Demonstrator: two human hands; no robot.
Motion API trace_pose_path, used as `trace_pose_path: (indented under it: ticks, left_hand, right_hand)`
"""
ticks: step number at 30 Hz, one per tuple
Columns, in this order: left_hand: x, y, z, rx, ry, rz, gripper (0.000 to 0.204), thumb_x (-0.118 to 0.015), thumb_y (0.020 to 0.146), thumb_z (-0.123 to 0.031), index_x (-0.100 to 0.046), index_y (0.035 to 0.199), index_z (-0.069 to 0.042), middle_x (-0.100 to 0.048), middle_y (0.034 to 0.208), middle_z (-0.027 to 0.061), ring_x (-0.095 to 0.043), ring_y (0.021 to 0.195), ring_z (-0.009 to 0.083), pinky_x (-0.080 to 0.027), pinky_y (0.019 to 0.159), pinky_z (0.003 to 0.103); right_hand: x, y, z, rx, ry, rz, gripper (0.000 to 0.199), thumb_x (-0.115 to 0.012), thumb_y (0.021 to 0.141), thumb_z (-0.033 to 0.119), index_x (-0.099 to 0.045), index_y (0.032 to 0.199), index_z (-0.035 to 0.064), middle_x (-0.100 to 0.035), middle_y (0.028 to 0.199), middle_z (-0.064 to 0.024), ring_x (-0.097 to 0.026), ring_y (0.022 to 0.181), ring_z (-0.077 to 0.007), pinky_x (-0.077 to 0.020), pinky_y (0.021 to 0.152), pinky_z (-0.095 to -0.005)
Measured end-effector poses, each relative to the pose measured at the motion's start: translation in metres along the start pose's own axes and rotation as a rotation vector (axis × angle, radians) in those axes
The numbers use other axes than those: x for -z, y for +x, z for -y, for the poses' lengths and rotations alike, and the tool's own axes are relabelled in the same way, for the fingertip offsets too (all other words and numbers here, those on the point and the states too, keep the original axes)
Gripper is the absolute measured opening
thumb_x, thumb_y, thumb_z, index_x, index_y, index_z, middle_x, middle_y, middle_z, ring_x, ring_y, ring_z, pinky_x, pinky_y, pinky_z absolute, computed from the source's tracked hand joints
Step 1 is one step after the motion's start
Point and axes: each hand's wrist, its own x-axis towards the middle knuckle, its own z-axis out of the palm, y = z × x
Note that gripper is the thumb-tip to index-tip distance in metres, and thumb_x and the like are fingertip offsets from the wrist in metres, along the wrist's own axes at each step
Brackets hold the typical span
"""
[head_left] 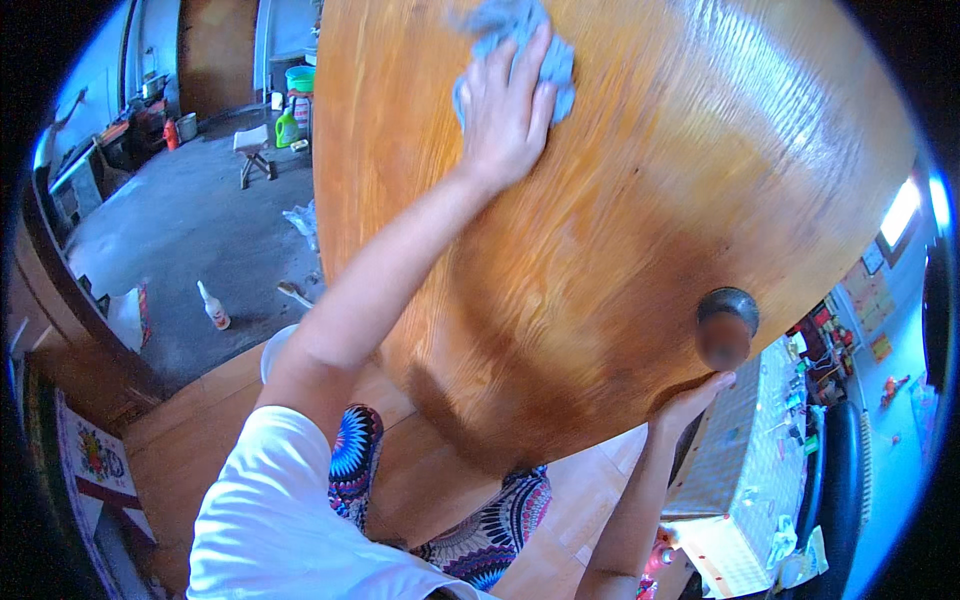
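A varnished wooden door [560, 260] with visible grain fills the middle of the view, standing upright before me. Near its top, my left hand [507, 115] presses a crumpled blue-grey cloth [555, 75] against the wood, its fingers partly spread over the fabric. The cloth's upper end is smeared by motion. A round dark doorknob [727, 330] sticks out toward the lower right. Just below the knob, my right hand [692, 400] grips the door's edge; some of its fingers are hidden by the door.
To the left lies a dark floor with a white spray bottle [213, 306], a stool [252, 145] and a green jug [287, 128]. A cloth-covered table [745, 460] stands at right, near a black chair [843, 470]. Wooden flooring [200, 410] lies below me.
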Motion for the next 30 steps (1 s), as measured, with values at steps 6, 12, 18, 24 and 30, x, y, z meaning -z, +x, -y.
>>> trace_pose_path:
  ticks: [6,12,18,24,30]
  left_hand:
    - [0.026,-0.211,-0.029,0.12,-0.085,0.313,0.063,-0.059,0.091,-0.016,-0.038,0.15,-0.018,-0.042,0.128,0.0234,-0.041,0.114,0.0436,-0.03,0.103,0.055]
    - [0.029,-0.195,-0.042,0.137,-0.157,0.368,0.065,-0.062,0.085,-0.004,-0.043,0.146,-0.017,-0.048,0.123,0.0175,-0.044,0.116,0.0398,-0.031,0.104,0.054]
    - [-0.01,0.025,-0.064,-0.001,-0.294,-0.111,0.057,-0.069,0.079,-0.008,-0.051,0.134,-0.012,-0.053,0.123,0.0169,-0.045,0.115,0.0383,-0.034,0.1,0.048]
    - [-0.006,-0.042,-0.059,0.026,-0.225,-0.019,0.042,-0.067,0.081,-0.01,-0.059,0.122,-0.016,-0.052,0.117,0.016,-0.045,0.114,0.0377,-0.034,0.099,0.049]
    - [0.04,-0.228,-0.044,0.276,-0.207,0.358,0.039,-0.065,0.082,-0.008,-0.061,0.119,-0.016,-0.046,0.125,0.0213,-0.04,0.119,0.0429,-0.03,0.105,0.053]
  right_hand:
    - [0.019,0.011,-0.021,0.012,-0.213,-0.056,0.071,-0.027,0.104,0.053,-0.03,0.148,-0.0031,-0.038,0.15,-0.0134,-0.035,0.138,-0.0263,-0.023,0.116,-0.0391]
    - [-0.014,-0.009,0.023,0.113,-0.39,-0.089,0.071,-0.025,0.105,0.052,-0.043,0.136,-0.0102,-0.049,0.137,-0.0192,-0.045,0.124,-0.0282,-0.0337,0.108,-0.0391]
    - [-0.008,-0.002,0.005,0.062,-0.13,-0.056,0.07,-0.025,0.105,0.052,-0.039,0.14,-0.0076,-0.047,0.14,-0.0177,-0.044,0.126,-0.0272,-0.0327,0.109,-0.039]
    - [-0.003,-0.002,-0.002,0.068,-0.133,-0.067,0.071,-0.025,0.105,0.053,-0.035,0.143,-0.0064,-0.044,0.142,-0.0176,-0.043,0.128,-0.0267,-0.0323,0.11,-0.0385]
    - [-0.015,-0.011,0.01,0.105,-0.291,-0.084,0.071,-0.026,0.104,0.054,-0.044,0.134,-0.0075,-0.051,0.134,-0.0165,-0.048,0.121,-0.0245,-0.0379,0.103,-0.0376]
